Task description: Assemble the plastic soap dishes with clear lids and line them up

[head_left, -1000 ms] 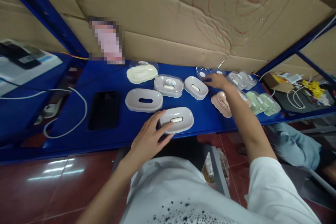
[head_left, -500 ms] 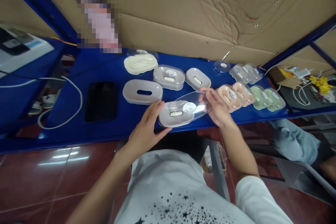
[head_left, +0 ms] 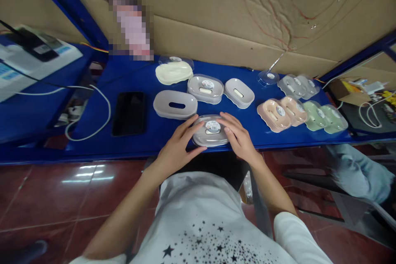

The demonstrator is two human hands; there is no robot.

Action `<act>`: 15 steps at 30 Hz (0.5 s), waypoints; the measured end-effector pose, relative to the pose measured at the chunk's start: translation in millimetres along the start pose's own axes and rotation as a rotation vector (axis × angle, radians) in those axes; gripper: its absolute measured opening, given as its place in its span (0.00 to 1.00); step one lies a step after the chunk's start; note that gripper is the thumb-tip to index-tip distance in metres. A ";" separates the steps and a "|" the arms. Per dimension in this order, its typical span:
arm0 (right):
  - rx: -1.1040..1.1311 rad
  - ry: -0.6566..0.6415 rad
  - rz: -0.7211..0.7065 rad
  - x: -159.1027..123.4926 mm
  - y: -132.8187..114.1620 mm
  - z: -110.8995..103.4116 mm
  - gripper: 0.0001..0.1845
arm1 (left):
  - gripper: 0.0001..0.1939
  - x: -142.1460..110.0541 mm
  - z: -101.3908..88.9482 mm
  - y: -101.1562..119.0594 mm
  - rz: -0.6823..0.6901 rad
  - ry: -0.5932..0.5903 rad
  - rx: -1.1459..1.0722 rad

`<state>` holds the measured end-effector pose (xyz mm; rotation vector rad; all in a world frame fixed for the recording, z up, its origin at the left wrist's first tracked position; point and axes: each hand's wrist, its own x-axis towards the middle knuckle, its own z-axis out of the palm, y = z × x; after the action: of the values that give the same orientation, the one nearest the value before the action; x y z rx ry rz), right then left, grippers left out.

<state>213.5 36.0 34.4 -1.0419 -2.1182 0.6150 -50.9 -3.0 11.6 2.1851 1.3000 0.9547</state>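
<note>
A grey oval soap box rests near the front edge of the table. Its clear lid, with a round printed sticker, lies over it. My left hand grips the left end, thumb low at the front and fingers on the lid's rim. At the opposite end, my right hand holds lid and box, its fingers reaching over the top. Just behind are a grey slotted soap tray, a lidded grey soap box and a smaller grey soap dish.
Peach soap dishes and green ones stand to the right, grey lidded ones behind them. A cream dish and a loose clear lid lie at the back. A black phone-like slab and a white cable are left.
My right hand has brought the clear lid left and down onto the grey soap box, from a tilted position at its right. My left hand keeps its hold. The view has shifted slightly.
</note>
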 end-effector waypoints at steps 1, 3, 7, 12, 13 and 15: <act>-0.035 -0.035 -0.048 0.1 2.5 -2.2 0.24 | 0.38 -0.2 -0.2 -0.1 0.006 -0.001 0.000; -0.116 -0.125 -0.140 1.1 6.8 -6.9 0.26 | 0.38 -0.6 -0.8 -0.4 0.018 -0.002 -0.002; -0.270 -0.275 -0.241 5.4 7.9 -15.2 0.37 | 0.39 -0.6 -2.4 -2.0 0.041 -0.008 -0.029; -0.346 -0.344 -0.309 11.5 5.5 -20.4 0.37 | 0.37 0.2 -2.7 -4.2 0.027 0.005 -0.056; -0.360 -0.346 -0.319 11.8 5.8 -20.4 0.37 | 0.37 0.4 -2.3 -4.4 0.020 0.007 -0.056; -0.384 -0.341 -0.334 11.2 7.1 -19.9 0.37 | 0.37 0.6 -1.4 -4.4 0.008 0.012 -0.056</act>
<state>227.0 51.4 46.9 -0.7841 -2.7109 0.2356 -54.3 -0.4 9.8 2.1470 1.2559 0.9970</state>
